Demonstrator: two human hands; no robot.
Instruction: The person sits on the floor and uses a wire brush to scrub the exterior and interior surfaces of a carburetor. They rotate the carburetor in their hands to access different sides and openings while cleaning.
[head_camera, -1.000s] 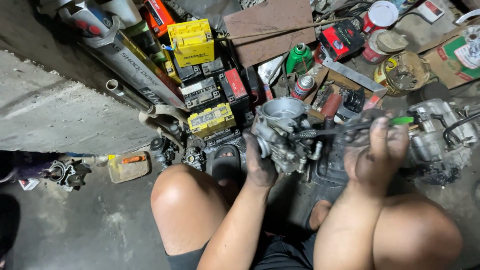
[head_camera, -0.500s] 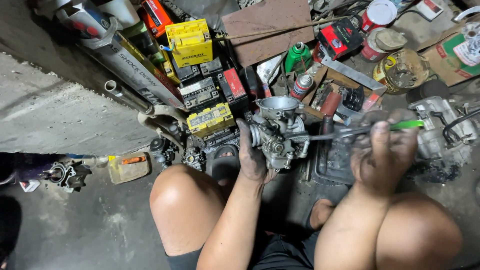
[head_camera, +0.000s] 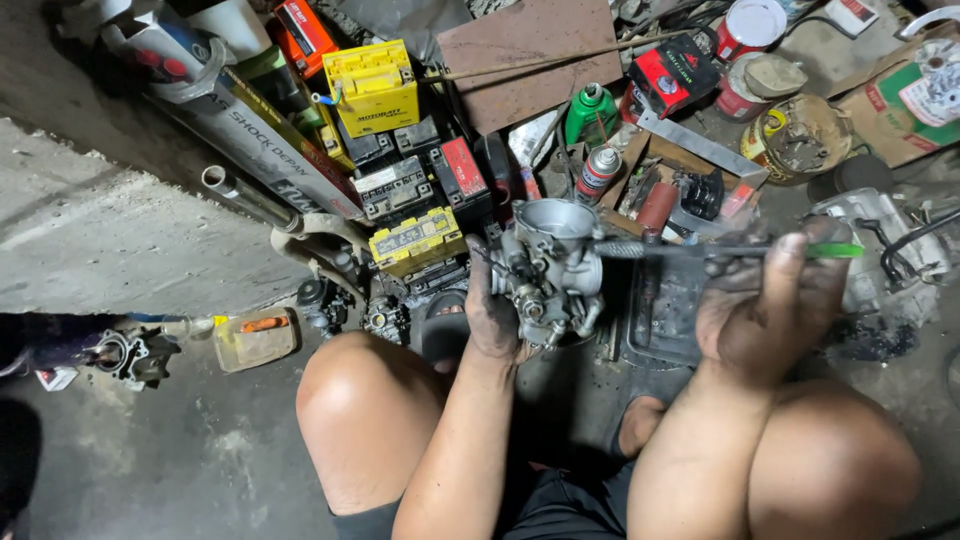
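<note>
Carburetor (head_camera: 548, 265): grey metal, gripped in left hand (head_camera: 492, 312); green-handled screwdriver (head_camera: 740, 250): clasped in right hand (head_camera: 770, 305), tip at carburetor's side; yellow battery (head_camera: 417, 241) just beside

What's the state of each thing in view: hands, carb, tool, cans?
left hand: shut on carburetor, gripping its side
carburetor: held up, round mouth facing up
right hand: shut on screwdriver
screwdriver: level, tip at the carburetor, green handle end showing
spray can: upright, capped
green bottle: upright, capped
round tin: open, small parts inside
</note>
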